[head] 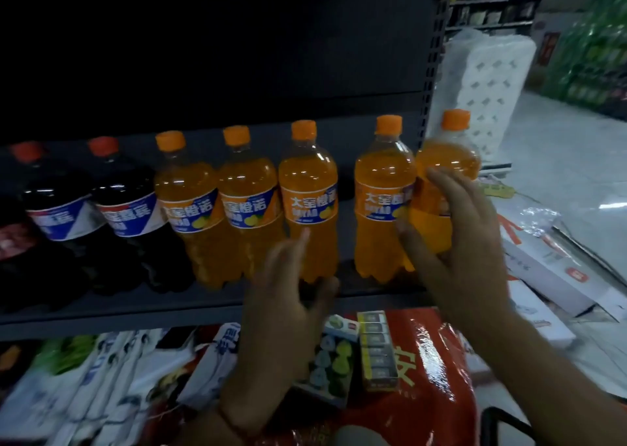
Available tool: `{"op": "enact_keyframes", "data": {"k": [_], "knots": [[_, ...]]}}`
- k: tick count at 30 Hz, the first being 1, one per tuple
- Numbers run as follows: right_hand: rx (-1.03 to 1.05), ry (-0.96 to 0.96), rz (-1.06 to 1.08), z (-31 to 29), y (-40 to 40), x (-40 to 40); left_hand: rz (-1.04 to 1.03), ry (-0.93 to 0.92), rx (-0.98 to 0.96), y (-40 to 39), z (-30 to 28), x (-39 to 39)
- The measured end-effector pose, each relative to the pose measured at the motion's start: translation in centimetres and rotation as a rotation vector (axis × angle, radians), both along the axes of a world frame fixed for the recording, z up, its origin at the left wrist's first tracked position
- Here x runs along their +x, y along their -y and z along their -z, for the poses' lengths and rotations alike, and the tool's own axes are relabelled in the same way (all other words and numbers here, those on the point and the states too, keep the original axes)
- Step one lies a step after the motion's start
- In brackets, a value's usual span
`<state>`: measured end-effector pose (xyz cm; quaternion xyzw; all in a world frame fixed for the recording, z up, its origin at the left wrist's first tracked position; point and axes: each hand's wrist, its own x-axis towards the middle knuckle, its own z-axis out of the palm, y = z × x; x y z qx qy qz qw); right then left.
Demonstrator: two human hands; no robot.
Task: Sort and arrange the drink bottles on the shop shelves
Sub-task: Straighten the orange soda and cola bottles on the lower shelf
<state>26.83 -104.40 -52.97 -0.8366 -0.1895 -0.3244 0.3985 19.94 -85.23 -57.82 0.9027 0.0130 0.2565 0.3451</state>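
Observation:
Several orange soda bottles with orange caps stand in a row on the dark shelf (101, 313); the middle one (310, 187) is just behind my left hand. Two dark cola bottles (127, 208) with red caps stand at the row's left. My right hand (464, 238) grips the rightmost orange bottle (448, 160) around its label, thumb on its left side, right beside the neighbouring orange bottle (383, 187). My left hand (288, 293) hovers with relaxed, spread fingers in front of the shelf edge and holds nothing.
A perforated shelf upright (432, 72) ends the shelf at the right, with a wrapped pack of tissue rolls (485, 82) behind it. Below lie a red glossy bag (431, 371), small boxed goods (376, 350) and white packets (101, 377). White boxes (556, 276) lie on the floor at right.

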Motion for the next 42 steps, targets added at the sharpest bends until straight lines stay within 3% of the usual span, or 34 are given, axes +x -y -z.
{"op": "enact_keyframes", "data": {"k": [3,5,8,12,15,21,28,42], "knots": [[-0.226,-0.053,-0.171,-5.9,-4.6,0.7,-0.201,0.152,0.129,-7.2,-1.6,2.1],[-0.365,-0.216,-0.213,-8.9,-7.7,2.7,-0.202,0.148,0.024,-9.9,-2.5,4.0],[-0.561,-0.331,-0.200,-11.3,-11.2,5.9,-0.060,0.161,-0.038,-9.4,-3.2,4.4],[-0.665,-0.292,-0.193,-12.6,-11.7,7.6,-0.237,0.245,0.183,-7.5,-2.1,4.8],[-0.682,-0.291,-0.205,-13.3,-11.0,7.7,-0.319,0.242,0.275,-6.8,-1.3,5.5],[-0.663,-0.322,-0.119,-13.5,-9.7,7.3,-0.281,0.313,0.111,-5.3,0.2,5.7],[-0.600,-0.290,-0.117,-12.5,-9.4,6.6,-0.175,0.127,-0.306,-4.6,3.4,5.5],[-0.451,-0.288,-0.069,-10.9,-9.6,6.0,-0.175,0.133,-0.161,-4.5,5.2,4.9]]}}
